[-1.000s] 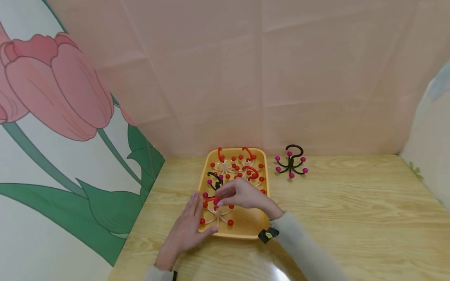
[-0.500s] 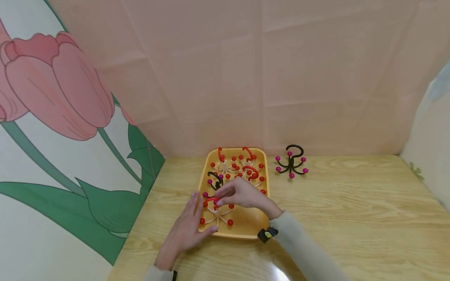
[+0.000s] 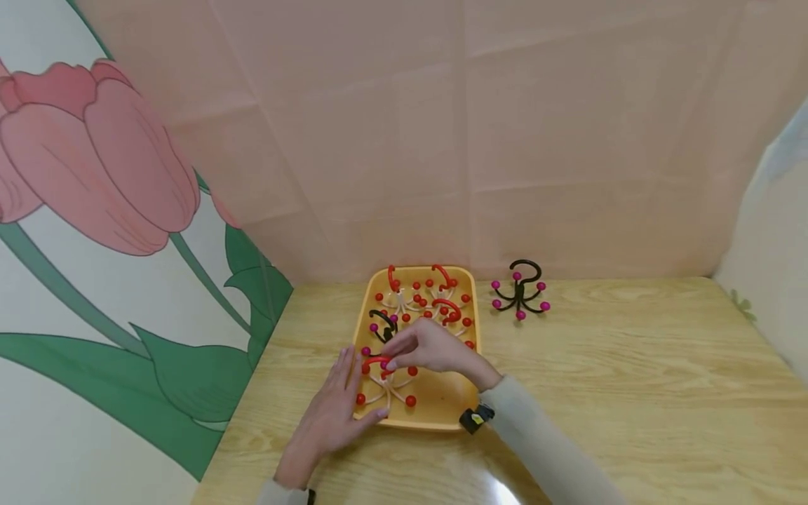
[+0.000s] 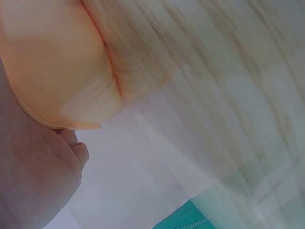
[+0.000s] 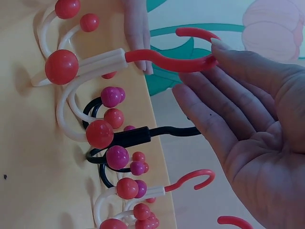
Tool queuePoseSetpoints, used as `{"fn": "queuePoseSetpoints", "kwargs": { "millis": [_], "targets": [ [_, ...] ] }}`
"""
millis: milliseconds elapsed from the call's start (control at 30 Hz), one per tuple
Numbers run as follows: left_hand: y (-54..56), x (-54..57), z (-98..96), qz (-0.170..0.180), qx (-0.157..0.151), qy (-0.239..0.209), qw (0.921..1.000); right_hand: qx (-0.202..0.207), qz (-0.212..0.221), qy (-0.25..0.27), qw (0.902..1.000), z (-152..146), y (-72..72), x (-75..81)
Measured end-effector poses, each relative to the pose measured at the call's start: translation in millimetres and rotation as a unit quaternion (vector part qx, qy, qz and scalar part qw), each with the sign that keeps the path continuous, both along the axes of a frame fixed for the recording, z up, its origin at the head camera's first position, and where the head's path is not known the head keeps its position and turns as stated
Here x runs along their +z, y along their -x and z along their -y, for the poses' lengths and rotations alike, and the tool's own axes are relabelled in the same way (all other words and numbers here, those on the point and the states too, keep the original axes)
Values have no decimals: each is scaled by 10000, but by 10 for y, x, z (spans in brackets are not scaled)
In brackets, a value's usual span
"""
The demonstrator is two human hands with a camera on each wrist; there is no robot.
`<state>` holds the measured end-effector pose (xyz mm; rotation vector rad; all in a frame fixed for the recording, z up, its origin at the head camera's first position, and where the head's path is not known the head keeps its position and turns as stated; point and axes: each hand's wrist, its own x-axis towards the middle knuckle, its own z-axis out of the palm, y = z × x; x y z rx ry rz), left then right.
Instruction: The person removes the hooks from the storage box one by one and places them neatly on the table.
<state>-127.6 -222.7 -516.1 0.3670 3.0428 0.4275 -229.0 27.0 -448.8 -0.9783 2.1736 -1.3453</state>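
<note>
A white claw massager (image 3: 387,384) with red balls and a red hooked handle stands in the front left of the yellow tray (image 3: 442,400). My right hand (image 3: 432,345) pinches the bend of its hook (image 5: 167,63) between thumb and fingers. Along the tray's left rim rests my left hand (image 3: 330,407), fingers straight and thumb reaching over the front corner. In the left wrist view, the palm (image 4: 40,164) lies against the rim. Just behind the gripped massager is a black claw massager (image 5: 131,137) with magenta balls, partly hidden by my right hand in the head view.
Several more white massagers with red hooks (image 3: 447,305) crowd the back of the tray. Right of it, another black massager (image 3: 520,294) lies on the wooden table (image 3: 631,365). A pink sheet (image 3: 536,140) hangs behind, and a tulip-patterned wall (image 3: 126,154) is at left.
The head view has shifted slightly. Both hands keep the same positions at the tray, and the massagers have not moved.
</note>
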Motion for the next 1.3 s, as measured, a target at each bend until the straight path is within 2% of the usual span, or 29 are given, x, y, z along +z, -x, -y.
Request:
{"fn": "queuePoseSetpoints", "kwargs": {
  "millis": [300,833,1000,1300],
  "targets": [
    [8,2,3,25,6,-32,10000,100,-29,-57,9999,68,16,-17],
    [19,-17,-12,38,66,-71,9999,-220,175,-99,9996,73,52,-39],
    [14,-14,-10,52,65,-104,9999,-262,113,-91,9996,80,41,-48],
    [31,-28,-6,243,167,14,9996,-294,85,-20,9995,63,8,-15]
  ]
}}
